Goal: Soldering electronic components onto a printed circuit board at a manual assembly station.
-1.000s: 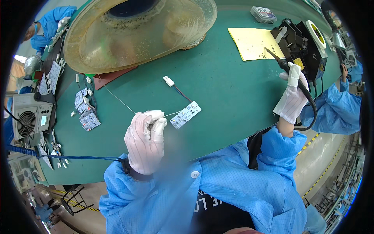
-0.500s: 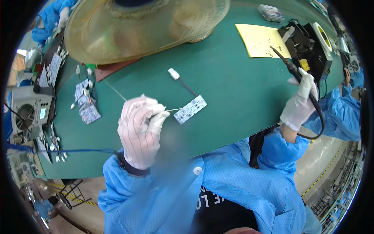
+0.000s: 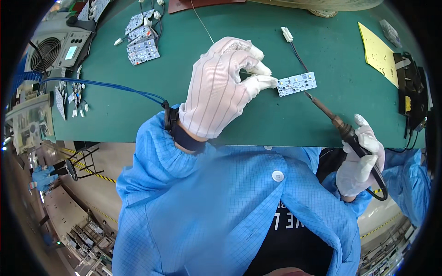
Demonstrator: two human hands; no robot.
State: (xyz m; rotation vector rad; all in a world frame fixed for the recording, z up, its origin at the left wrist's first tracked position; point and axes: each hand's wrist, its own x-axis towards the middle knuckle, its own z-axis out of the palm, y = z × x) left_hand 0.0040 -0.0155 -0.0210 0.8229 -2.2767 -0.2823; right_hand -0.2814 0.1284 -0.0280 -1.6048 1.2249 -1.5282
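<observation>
My left hand [image 3: 223, 87], in a white striped glove, pinches a thin solder wire [image 3: 201, 20] whose tail runs up and away behind the hand. Its fingertips are at the left end of a small white circuit board [image 3: 297, 84] lying on the green mat. From the board's far edge a dark lead runs to a white plug [image 3: 287, 34]. My right hand [image 3: 361, 161], also gloved, is wrapped round the handle of a soldering iron [image 3: 329, 112]. The iron's tip is at the board's near edge; whether it touches cannot be made out.
Several wired boards [image 3: 143, 49] lie in a pile at the far left, near a grey boxy machine [image 3: 60, 48] with a fan. A blue cord [image 3: 110, 86] runs to my left wrist strap. Yellow sheet [image 3: 375, 55] and black holder [image 3: 412, 96] sit at the right.
The soldering iron has come from beside the black holder to the circuit board's near edge. My left fingertips have moved in closer to the board. The whole view has shifted.
</observation>
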